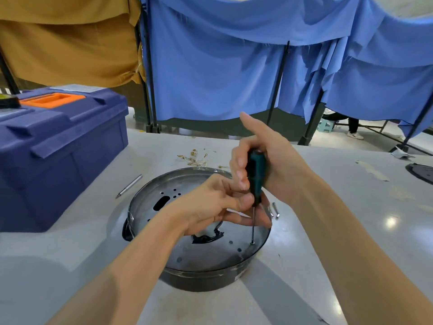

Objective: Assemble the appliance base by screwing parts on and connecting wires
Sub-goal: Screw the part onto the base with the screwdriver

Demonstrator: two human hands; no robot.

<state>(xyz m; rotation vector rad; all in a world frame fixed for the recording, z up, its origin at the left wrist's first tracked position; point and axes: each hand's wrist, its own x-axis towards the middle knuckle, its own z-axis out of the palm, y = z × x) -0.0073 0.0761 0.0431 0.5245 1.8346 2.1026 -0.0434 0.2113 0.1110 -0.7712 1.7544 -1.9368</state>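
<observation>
The appliance base (pixel 164 184), a round metal pan with a perforated floor, is sitting in the middle of the pale table (pixel 351 242), close in front of the person. A screw (pixel 252 242) is sitting in a hole near its right wall, and the tip of the screwdriver (pixel 256 174) is standing upright on it. The right hand (pixel 269 160) is gripping the green handle, fingers curled round it and thumb sticking up free. The left hand (pixel 210 205) is reaching over the pan, thumb and fingertips pinching the tool where handle meets shaft; it is covering the centre of the pan floor. A black wire (pixel 208 236) is lying twisted under that hand.

Loose bolts (pixel 275 212) are lying on the table just beside the pan's right rim. A slim metal rod (pixel 130 185) is lying to the left, small brass terminals (pixel 194 158) behind. A blue toolbox (pixel 58 148) is standing at far left, blue curtains (pixel 234 66) hanging beyond.
</observation>
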